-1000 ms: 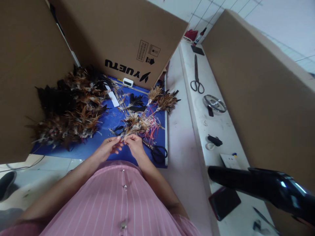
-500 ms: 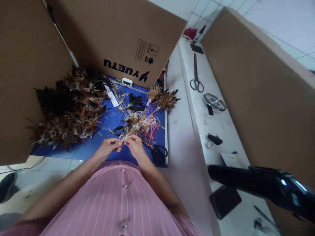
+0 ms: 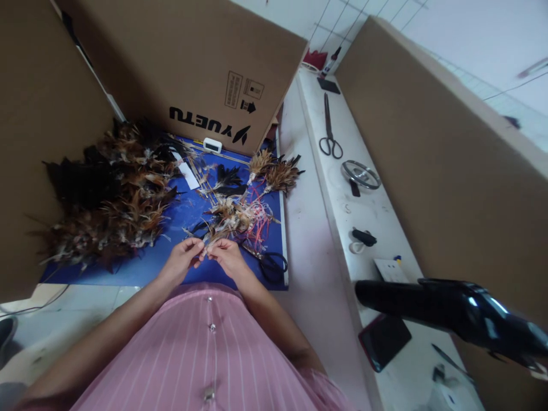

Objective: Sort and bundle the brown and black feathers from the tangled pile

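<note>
Where left hand (image 3: 186,257) and right hand (image 3: 226,256) nearly meet, fingers curled to a tight pinch, a pale feather wisp (image 3: 206,249) seems held between; a slack grip could drop it. Both forearms (image 3: 269,313) slant inward toward the table (image 3: 145,266). Scissors (image 3: 273,267) lie just beside the right hand. Beyond, loose feathers (image 3: 229,215) touch red strings (image 3: 260,220); a careless pull might tangle them.

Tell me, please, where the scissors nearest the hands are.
In the head view, the scissors lie on the blue surface near its right edge, beside the right hand.
</note>
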Tool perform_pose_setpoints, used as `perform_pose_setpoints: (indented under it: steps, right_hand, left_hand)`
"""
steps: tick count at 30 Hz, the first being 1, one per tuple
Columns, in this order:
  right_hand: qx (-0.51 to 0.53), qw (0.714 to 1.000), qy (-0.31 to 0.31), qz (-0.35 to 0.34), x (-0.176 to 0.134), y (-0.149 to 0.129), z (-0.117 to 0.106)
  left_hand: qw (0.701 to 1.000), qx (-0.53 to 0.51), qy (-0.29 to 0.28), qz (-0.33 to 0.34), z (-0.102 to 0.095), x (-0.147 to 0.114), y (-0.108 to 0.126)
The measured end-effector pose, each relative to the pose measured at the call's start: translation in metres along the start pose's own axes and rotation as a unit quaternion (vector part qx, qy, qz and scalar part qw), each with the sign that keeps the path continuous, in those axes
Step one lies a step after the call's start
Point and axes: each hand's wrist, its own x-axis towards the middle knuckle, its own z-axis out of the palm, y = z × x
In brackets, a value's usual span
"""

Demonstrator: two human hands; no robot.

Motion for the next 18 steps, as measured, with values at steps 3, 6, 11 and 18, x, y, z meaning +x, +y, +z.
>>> perform_pose_setpoints:
  steps: [3, 6, 11, 18]
  right_hand:
    - [-0.005, 1.0, -0.001, 0.002, 0.001, -0.001, 0.001]
    - [-0.014, 1.0, -0.003, 0.006, 0.001, -0.002, 0.003]
    - [-0.002, 0.999, -0.038, 0.035, 0.0, -0.003, 0.004]
    - [0.025, 0.997, -0.056, 0.037, -0.002, -0.008, 0.012]
  left_hand:
    - [0.994, 0.077, 0.039, 0.071, 0.0, 0.0, -0.004]
    - [0.962, 0.202, 0.077, 0.165, -0.002, -0.001, -0.007]
    - [0.894, 0.314, 0.08, 0.309, -0.004, -0.003, -0.006]
    - [0.869, 0.326, 0.122, 0.352, -0.007, -0.005, -0.01]
